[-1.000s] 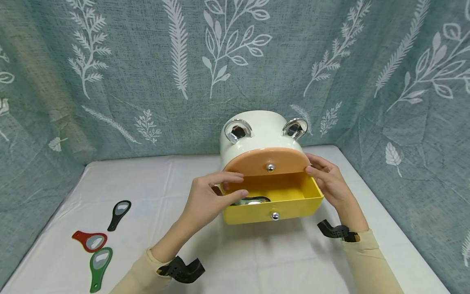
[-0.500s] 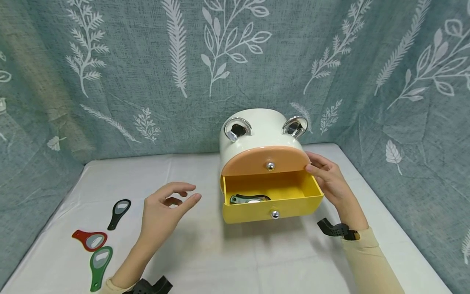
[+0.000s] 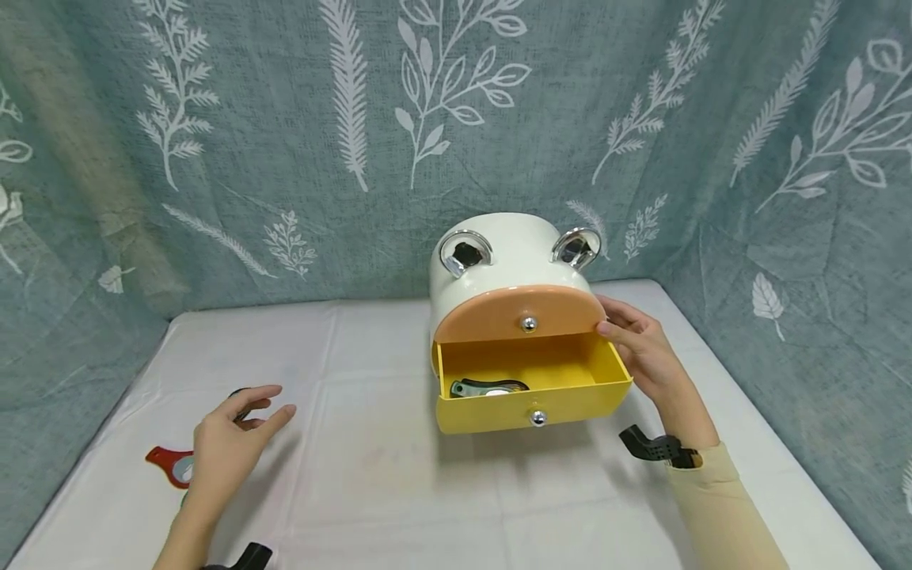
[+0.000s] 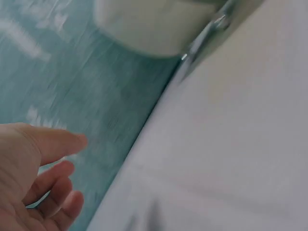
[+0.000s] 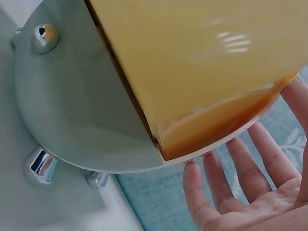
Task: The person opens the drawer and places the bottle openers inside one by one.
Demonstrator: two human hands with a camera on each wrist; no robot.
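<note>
My left hand point(image 3: 229, 445) hovers over the left part of the table with nothing in it, thumb and fingers apart. Mostly behind it lies a black magnifying glass point(image 3: 241, 413). A red magnifying glass point(image 3: 168, 461) shows beside the hand, its lens partly covered, and only a sliver of a green one shows. My right hand point(image 3: 644, 352) holds the right side of a white frog-faced storage box point(image 3: 509, 245), thumb at the front edge and fingers along the outer wall. Its yellow lower drawer point(image 3: 492, 416) is pulled out, with a green-handled magnifying glass point(image 3: 466, 388) inside.
The orange upper drawer point(image 3: 484, 317) with its silver knob is closed. The box stands at the back of the white-covered table point(image 3: 378, 475), close to a blue-green leaf-patterned curtain point(image 3: 299, 142) that surrounds the back and sides.
My left hand has left the drawer's left side and moved left and down to the loose magnifying glasses. My right hand stays at the box, and the drawer remains out.
</note>
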